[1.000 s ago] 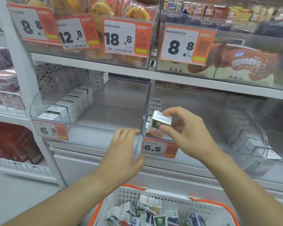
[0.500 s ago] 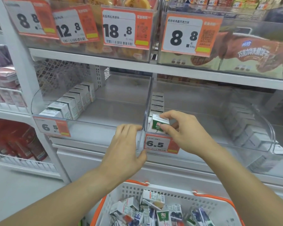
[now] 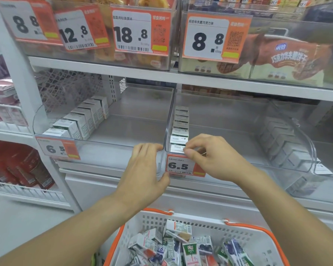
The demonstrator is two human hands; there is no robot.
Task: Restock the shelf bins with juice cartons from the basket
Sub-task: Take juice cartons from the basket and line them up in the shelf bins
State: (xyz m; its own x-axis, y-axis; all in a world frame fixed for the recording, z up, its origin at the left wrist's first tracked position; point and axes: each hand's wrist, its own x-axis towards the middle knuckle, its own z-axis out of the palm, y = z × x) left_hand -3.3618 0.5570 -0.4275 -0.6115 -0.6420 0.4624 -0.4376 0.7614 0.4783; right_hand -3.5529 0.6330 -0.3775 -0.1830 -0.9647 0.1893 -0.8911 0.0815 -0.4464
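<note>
A clear right shelf bin (image 3: 229, 135) holds a row of juice cartons (image 3: 181, 121) along its left wall. My right hand (image 3: 210, 160) reaches over the bin's front edge; its thumb and fingertips pinch the right end of the front juice carton (image 3: 176, 148), which stands in the bin at the head of that row. My left hand (image 3: 144, 169) grips the front rim of the left shelf bin (image 3: 108, 144), fingers over the top and thumb below. Below me, the white basket (image 3: 200, 223) with orange rim holds several loose cartons (image 3: 188, 250).
Another carton row (image 3: 81, 120) lines the left bin's left side, and a further row (image 3: 281, 139) stands at the right bin's right side. A 6.5 price tag (image 3: 179, 166) hangs under my right hand. The shelf above carries bins of snacks with price tags.
My right hand has lowered the carton from above the rim down into the right bin at the front of the row. My left hand has stayed on the left bin's rim.
</note>
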